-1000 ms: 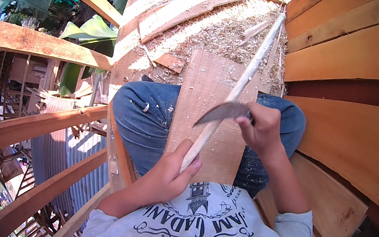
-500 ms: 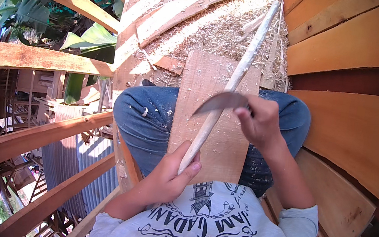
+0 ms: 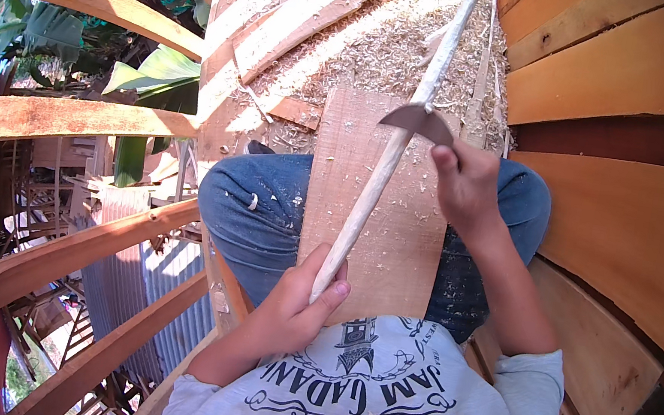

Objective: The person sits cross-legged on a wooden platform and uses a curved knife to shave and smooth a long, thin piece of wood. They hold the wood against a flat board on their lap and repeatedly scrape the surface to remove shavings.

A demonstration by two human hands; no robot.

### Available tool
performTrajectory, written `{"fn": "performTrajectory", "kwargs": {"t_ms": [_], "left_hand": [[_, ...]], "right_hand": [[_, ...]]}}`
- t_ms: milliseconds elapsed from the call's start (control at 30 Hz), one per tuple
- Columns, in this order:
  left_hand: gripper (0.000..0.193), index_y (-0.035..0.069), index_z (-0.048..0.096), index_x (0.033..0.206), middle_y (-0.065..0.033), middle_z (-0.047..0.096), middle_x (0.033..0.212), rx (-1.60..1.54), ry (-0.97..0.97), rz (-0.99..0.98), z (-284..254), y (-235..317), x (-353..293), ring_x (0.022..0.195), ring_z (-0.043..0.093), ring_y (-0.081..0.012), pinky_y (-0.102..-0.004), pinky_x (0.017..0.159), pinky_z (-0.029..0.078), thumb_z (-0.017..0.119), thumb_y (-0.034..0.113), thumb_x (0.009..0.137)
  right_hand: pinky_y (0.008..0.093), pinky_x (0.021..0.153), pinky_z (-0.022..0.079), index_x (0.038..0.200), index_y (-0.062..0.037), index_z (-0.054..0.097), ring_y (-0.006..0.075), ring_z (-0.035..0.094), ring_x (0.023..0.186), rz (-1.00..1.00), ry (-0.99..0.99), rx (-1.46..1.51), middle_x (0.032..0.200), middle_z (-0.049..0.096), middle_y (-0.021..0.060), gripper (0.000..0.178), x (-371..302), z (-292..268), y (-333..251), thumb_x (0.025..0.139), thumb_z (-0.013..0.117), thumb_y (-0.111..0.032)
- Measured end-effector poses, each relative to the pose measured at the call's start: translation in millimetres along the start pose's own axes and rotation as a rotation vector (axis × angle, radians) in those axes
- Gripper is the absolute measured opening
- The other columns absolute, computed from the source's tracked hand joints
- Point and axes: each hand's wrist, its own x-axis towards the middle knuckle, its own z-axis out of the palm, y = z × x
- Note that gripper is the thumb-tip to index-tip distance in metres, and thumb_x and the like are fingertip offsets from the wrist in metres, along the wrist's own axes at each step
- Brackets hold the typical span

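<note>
A long, pale peeled stick (image 3: 382,168) slants from near my body up and away to the right. Its near end is gripped in my left hand (image 3: 306,297), fingers wrapped round it. My right hand (image 3: 469,184) is closed on the handle of a knife with a broad, curved dark blade (image 3: 406,116). That blade lies across the stick, at its upper half, with a small curl of wood at the contact. Most of the knife's handle is hidden in my fist. Beneath the stick, a flat wooden board (image 3: 395,248) rests across my lap between my bent knees.
Wood shavings (image 3: 393,39) cover the floor ahead, with a loose plank (image 3: 326,24) lying among them. Open wooden rails (image 3: 68,120) run along the left, with leaves and corrugated metal sheets (image 3: 177,279) beyond. A plank wall (image 3: 617,218) stands close on my right.
My right hand has pushed the knife up and away along the stick, from its middle to its upper half. The stick's far end has shifted slightly left; my left hand keeps its hold.
</note>
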Motion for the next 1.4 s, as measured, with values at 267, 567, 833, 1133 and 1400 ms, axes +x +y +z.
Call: {"fn": "performTrajectory", "kwargs": {"t_ms": [267,567,833,1133,1400], "left_hand": [[0.008,0.002,0.047,0.095,-0.0065,0.047,0.074,0.073,-0.044,0.035,2,-4,2,0.069,0.047,-0.013,-0.0293,0.065,0.04,0.049,0.008,0.092],[0.008,0.002,0.046,0.094,-0.0059,0.048,0.073,0.061,-0.015,0.049,-3,0,8,0.068,0.048,-0.0125,-0.0288,0.063,0.04,0.05,0.009,0.091],[0.009,0.002,0.046,0.094,-0.0044,0.046,0.071,0.025,-0.034,0.014,-2,-4,-2,0.068,0.046,-0.0107,-0.0276,0.062,0.038,0.049,0.011,0.093],[0.011,0.002,0.046,0.095,-0.0042,0.045,0.071,0.064,-0.042,0.048,-5,-2,7,0.066,0.043,-0.0103,-0.0273,0.061,0.038,0.05,0.013,0.092],[0.026,0.001,0.043,0.106,-0.0019,0.045,0.07,0.115,0.038,0.055,4,0,12,0.058,0.045,-0.0063,-0.0219,0.05,0.036,0.052,0.021,0.094]], "right_hand": [[0.0357,0.047,0.044,0.066,-0.0051,0.057,0.0298,0.059,0.051,0.15,0.046,0.005,0.055,0.053,0.012,0.045,7,0,25,0.083,0.064,-0.046],[0.0332,0.044,0.042,0.068,-0.0018,0.057,0.0299,0.057,0.049,0.125,0.128,0.2,0.055,0.052,0.0134,0.048,0,15,1,0.087,0.059,-0.046],[0.0337,0.044,0.039,0.063,-0.0047,0.052,0.0233,0.052,0.045,-0.2,-0.07,0.112,0.052,0.047,0.0097,0.046,0,0,-7,0.087,0.061,-0.043],[0.0281,0.044,0.028,0.063,0.0023,0.05,0.0064,0.035,0.051,0.387,0.154,0.395,0.05,0.04,0.0005,0.054,-9,-2,6,0.097,0.048,-0.04],[0.0207,0.046,0.033,0.082,0.0001,0.06,0.0034,0.044,0.052,0.536,-0.038,0.953,0.058,0.049,-0.0027,0.045,-51,27,-33,0.091,0.056,-0.044]]}}
